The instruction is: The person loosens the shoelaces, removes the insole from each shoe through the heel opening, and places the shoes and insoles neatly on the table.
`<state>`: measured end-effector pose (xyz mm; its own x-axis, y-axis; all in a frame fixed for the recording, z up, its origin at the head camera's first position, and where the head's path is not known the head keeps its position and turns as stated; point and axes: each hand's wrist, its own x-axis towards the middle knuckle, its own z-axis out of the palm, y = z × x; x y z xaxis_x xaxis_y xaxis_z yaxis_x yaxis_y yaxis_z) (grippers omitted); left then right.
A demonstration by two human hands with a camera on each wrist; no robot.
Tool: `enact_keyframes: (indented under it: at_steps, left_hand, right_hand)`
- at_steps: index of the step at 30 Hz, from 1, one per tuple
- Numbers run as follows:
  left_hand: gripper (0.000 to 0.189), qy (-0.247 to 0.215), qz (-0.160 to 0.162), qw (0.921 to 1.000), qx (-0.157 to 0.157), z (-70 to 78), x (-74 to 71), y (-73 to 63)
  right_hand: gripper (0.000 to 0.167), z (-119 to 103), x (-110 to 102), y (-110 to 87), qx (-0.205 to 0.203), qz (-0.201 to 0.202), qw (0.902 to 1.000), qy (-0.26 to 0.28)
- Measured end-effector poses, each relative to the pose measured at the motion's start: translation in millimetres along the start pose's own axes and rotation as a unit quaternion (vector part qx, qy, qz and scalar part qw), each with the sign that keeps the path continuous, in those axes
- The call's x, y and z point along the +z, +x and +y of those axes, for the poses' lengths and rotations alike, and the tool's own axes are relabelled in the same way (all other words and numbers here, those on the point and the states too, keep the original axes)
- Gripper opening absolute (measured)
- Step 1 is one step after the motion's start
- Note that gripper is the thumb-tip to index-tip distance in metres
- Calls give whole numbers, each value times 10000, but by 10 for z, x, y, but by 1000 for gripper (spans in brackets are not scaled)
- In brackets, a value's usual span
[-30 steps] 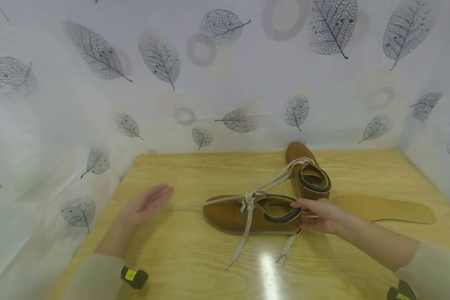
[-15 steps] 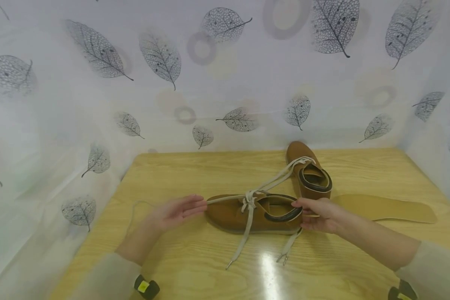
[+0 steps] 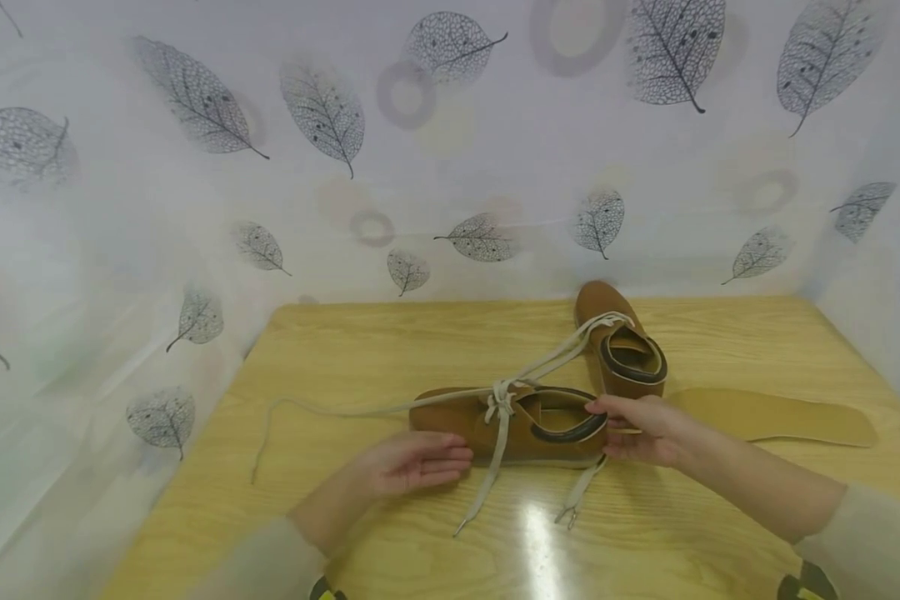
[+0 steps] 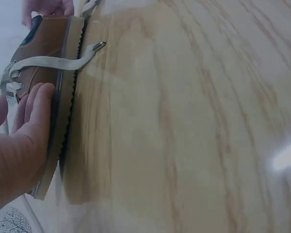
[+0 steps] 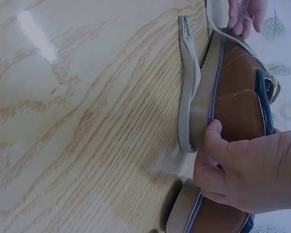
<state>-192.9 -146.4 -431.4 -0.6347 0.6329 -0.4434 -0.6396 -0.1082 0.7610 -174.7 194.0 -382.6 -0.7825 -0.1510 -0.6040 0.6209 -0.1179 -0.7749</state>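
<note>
- Near shoe sat mid-counter, toe toward the left edge.
- Right hand: fingers curled in a pinch on its heel.
- Left hand: fingers nearly straight, laid along the toe's front-edge side, gripping nothing.
- Step looked like steadying the shoe at both ends; next move probably called for a left grip clear of the long lace.
- Far shoe stood by the back edge.
</note>
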Motion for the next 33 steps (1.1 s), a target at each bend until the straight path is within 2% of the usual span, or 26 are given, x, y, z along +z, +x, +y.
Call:
enact_keyframes:
  at_steps: [4,8,13,19,22,26,30,33]
  left_hand:
    - [42,680,109,9976,50,-101,39,54]
    - [38,1174,253,9924,257,-193,85,105]
    - [36,1532,480,9852,603,-269,167,188]
    - [35,1928,418,9782,646,-276,309,258]
    - [31,1786,119,9830,411,-239,378,255]
    - [23,1196,-274,9924,21,-204,417,207]
    - [23,878,-179,9960,-16,-174,372,130]
    - [25,788,-7,9969,52,-146,283,76]
  right_hand:
    - [17,1,0,-1,0,-14,10000,7]
    - [14,-3,-4,-3,22,-26,10000,80]
    - [12,0,-10,-8,101,-15,9995,282]
    - [9,10,-23,-6,139,18,9993,358]
    - [11,13,-43,-3,132,6,9993,346]
    - [13,9,-49,2,93,-133,9995,269]
    - [12,4,-28,9,30,-182,9997,178]
    - [12,3,-18,17,11,-137,9998,117]
